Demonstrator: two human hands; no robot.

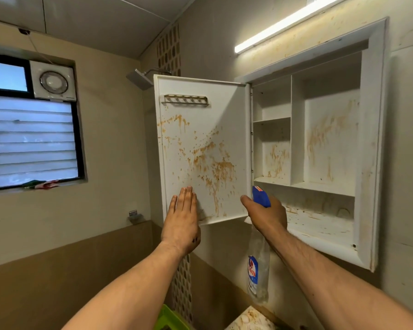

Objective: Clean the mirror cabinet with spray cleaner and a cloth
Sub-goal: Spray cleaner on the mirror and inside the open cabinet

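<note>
— What are your hands doing?
— Your right hand [267, 216] is clamped on the spray bottle [259, 265], its blue nozzle up near the cabinet [372, 144]. Your left hand [183, 219] lies flat, fingers together, against the stained open door [200, 151].
— And beyond?
— Stained shelves [305, 185] inside.

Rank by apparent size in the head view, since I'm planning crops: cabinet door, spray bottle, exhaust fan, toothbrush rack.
1. cabinet door
2. spray bottle
3. exhaust fan, though it is farther away
4. toothbrush rack

Bare forearms, sleeveless (perhaps), small hand mark
</note>
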